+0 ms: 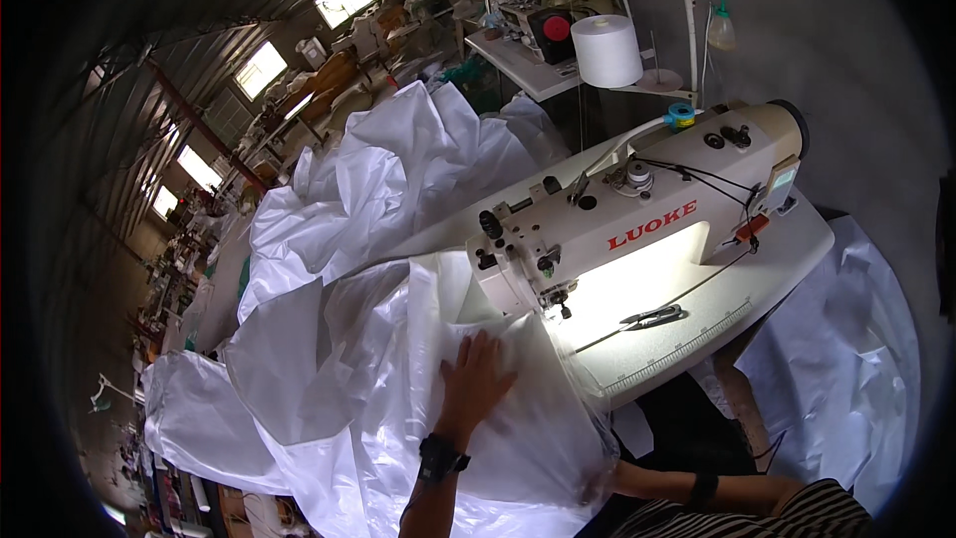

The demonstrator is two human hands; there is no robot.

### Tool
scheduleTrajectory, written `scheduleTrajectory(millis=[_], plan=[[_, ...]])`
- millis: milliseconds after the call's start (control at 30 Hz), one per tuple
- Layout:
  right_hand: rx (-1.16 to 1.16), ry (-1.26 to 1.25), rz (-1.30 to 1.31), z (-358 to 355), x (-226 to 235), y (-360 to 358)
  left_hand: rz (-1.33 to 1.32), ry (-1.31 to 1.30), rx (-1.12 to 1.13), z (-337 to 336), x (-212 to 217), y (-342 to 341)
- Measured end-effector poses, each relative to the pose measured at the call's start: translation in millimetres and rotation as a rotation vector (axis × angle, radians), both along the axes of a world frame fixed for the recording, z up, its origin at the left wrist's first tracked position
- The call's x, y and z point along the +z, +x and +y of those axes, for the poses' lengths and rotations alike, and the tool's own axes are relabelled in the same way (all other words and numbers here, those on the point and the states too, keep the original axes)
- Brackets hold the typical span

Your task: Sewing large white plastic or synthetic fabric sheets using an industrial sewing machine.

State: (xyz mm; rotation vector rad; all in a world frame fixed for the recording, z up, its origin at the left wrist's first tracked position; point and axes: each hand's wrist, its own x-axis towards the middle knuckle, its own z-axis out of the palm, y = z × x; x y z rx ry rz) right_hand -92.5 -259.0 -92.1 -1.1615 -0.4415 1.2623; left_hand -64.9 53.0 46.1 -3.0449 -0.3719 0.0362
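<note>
Meanwhile, a worker's left hand (476,371) lies flat, fingers spread, on glossy white sheeting (398,379) just short of the sewing machine (617,229) needle. The slick film bunches ahead of the palm, so a fold could likely slip under the presser foot and stitch crooked. The right hand is hidden beneath the sheeting's near edge; its grip cannot be told. Thread snips (652,316) lie beyond, on the lit bed.

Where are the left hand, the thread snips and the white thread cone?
left hand (478,374), head view, back of the hand.
thread snips (652,317), head view, middle of the snips.
white thread cone (605,50), head view, its side.
</note>
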Motion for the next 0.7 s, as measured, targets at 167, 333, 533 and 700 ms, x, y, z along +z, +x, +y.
scheduleTrajectory(millis=[167, 333, 533, 700], plan=[[0.286, -0.119, -0.029, -74.0, 71.8, 49.0, -0.060, -0.154, -0.011, -13.1, -2.6, -67.0], [0.190, -0.317, 0.287, -101.8, 86.9, 62.7, -0.041, -0.080, 0.023, -22.3, 1.2, -113.0], [0.017, -0.277, -0.024, -90.1, 41.1, 36.5, -0.174, -0.224, 0.000, -62.7, 13.9, -81.3], [-0.050, -0.192, -0.016, -88.9, 23.3, 24.8, -0.094, -0.454, -0.421, -171.1, 1.7, -60.8]])
